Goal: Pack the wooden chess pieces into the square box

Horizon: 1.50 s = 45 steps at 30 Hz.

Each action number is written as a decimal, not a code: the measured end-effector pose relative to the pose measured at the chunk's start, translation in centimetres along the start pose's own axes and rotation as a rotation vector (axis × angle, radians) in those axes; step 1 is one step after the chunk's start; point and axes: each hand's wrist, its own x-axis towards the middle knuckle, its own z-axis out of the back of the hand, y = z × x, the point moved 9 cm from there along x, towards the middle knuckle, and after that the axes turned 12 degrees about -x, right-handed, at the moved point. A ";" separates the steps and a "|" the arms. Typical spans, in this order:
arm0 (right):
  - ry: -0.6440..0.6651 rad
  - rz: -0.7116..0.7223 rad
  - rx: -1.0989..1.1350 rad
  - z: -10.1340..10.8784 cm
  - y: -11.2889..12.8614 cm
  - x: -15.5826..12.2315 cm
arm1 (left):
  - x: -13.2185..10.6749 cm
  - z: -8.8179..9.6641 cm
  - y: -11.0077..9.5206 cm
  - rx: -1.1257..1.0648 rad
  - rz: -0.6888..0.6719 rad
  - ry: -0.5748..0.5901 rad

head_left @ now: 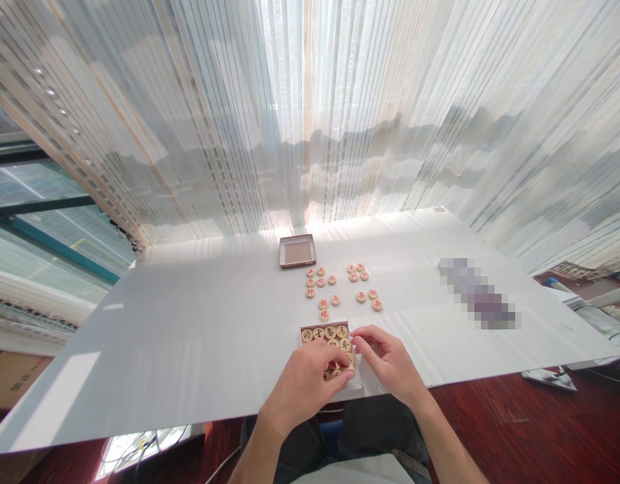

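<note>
An open box (359, 384) of wooden Chinese chess pieces stands at the table's near edge. Pieces with black characters, such as one in the top row (318, 333), fill much of it. My left hand (310, 373) reaches over the box and covers part of its contents. Its thumb and bent index finger close around a round Chinese chess piece near the right wall. My right hand (387, 356) is at the box's upper right side, thumb and index fingertips against the rim. Beyond the box, several red-character pieces (335, 300) lie in loose groups.
The box lid (297, 251) lies inside up farther back on the white table (199, 323). A pixelated object (478, 296) lies on the right. A striped sheer curtain (310, 121) hangs along the far edge. Cables and a cardboard box (17, 376) are below on the left.
</note>
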 end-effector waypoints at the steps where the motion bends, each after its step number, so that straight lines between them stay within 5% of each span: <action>1: 0.002 0.000 0.000 0.0 0.0 0.0 | 0.0 -0.1 0.0 0.021 0.003 0.003; 17: -0.010 0.010 -0.025 0.1 0.3 0.0 | 0.4 -1.5 0.0 0.233 -0.196 0.002; 30: -0.004 0.014 -0.033 0.0 0.3 0.0 | 0.3 -2.0 -0.2 0.228 -0.203 0.043; 45: -0.005 0.013 -0.025 0.2 0.5 0.0 | 0.0 -0.3 -0.1 0.186 -0.166 -0.056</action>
